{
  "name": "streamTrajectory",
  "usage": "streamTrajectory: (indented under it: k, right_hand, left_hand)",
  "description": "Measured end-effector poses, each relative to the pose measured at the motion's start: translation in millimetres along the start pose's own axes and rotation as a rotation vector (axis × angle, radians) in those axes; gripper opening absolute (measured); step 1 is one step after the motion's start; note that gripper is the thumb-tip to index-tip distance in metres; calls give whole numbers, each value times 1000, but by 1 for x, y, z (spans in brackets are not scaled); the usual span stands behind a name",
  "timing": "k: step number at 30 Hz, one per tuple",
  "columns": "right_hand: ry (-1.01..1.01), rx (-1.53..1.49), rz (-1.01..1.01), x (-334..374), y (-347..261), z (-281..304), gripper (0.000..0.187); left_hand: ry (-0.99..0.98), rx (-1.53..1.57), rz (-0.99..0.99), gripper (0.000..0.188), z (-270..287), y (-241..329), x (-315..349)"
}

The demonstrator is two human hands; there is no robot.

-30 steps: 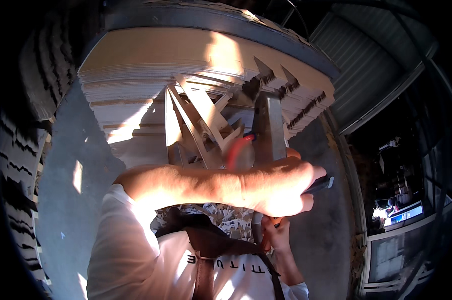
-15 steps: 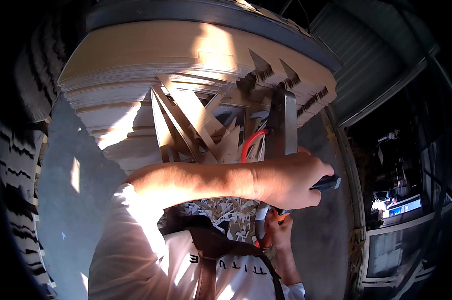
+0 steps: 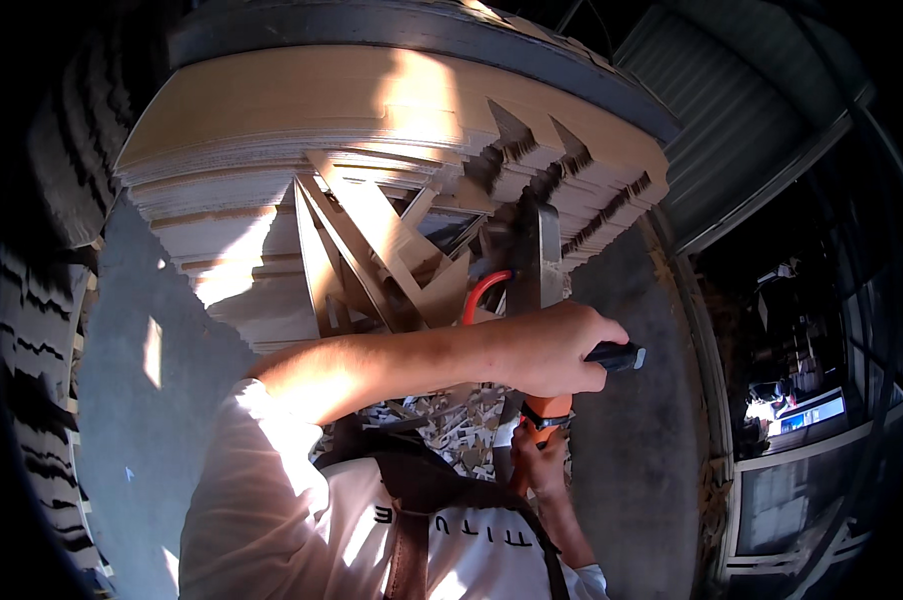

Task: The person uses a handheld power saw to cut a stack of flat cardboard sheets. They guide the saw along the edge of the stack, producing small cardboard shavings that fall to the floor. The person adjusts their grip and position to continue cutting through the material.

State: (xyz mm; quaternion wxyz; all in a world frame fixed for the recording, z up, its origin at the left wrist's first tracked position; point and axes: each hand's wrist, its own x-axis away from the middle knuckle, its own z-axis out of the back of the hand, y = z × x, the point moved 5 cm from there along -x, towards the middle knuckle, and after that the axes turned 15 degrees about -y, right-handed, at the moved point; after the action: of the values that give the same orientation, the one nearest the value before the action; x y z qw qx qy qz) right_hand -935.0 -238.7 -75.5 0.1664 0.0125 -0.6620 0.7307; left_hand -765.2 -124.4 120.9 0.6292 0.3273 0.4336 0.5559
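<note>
The work looks partway through. In the stack of cardboard sheets (image 3: 302, 85), jagged notches (image 3: 515, 143) already run down the right side, several strips (image 3: 377, 235) lean loose in the middle, and a litter of scraps (image 3: 462, 430) lies nearer the person. The far top surface looks whole, and the strips are not yet cleared away, so part of the job seems left.

The power tool (image 3: 549, 255) stands right of the strips, its far end by the notches; whether it touches cardboard I cannot tell. The left hand (image 3: 560, 352) reaches across with its fingers wrapped around the black side handle (image 3: 614, 356); the nearer right hand (image 3: 542, 465) has its fingers closed around the orange grip (image 3: 549, 407). A red hose (image 3: 484, 293) curves off the tool's left side.
</note>
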Motion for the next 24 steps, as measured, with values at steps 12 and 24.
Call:
streamTrajectory:
  k: [12,24]
  right_hand:
    - [-34,142,89,-2,-39,-19,20]
    - [-48,139,41,-4,-37,-29,18]
  left_hand:
    - [250,-248,-155,37,-7,46,58]
    - [86,61,80,46,-1,36,66]
